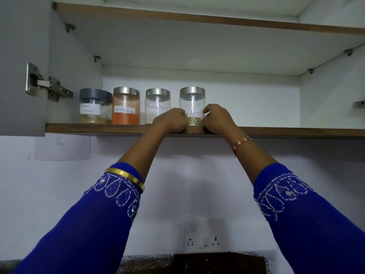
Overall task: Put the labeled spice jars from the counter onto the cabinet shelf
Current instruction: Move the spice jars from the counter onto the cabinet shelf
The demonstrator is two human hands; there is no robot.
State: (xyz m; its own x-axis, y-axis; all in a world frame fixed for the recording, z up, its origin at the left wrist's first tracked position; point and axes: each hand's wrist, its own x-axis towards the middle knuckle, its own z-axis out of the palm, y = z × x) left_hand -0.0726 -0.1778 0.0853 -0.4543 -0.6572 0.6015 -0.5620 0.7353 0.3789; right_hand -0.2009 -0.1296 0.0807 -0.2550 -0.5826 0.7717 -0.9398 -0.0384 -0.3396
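Several labeled clear jars stand in a row on the lower cabinet shelf [98, 128]. From the left: a grey-lidded masala jar [94, 105], a red chilli powder jar [126, 105] full of orange powder, a black pepper jar [157, 103], and a steel-lidded jar [192, 103] with a thin layer of brownish spice. My left hand [170, 121] and my right hand [216, 119] grip that last jar at its base from both sides, at the shelf's front edge. The hands hide part of its label.
The open cabinet door with a steel hinge [46, 84] stands at the left. An upper shelf [197, 18] runs above. The lower shelf is bare to the right of the jars. Below are a white wall, a socket plate [204, 234] and the dark counter [207, 264].
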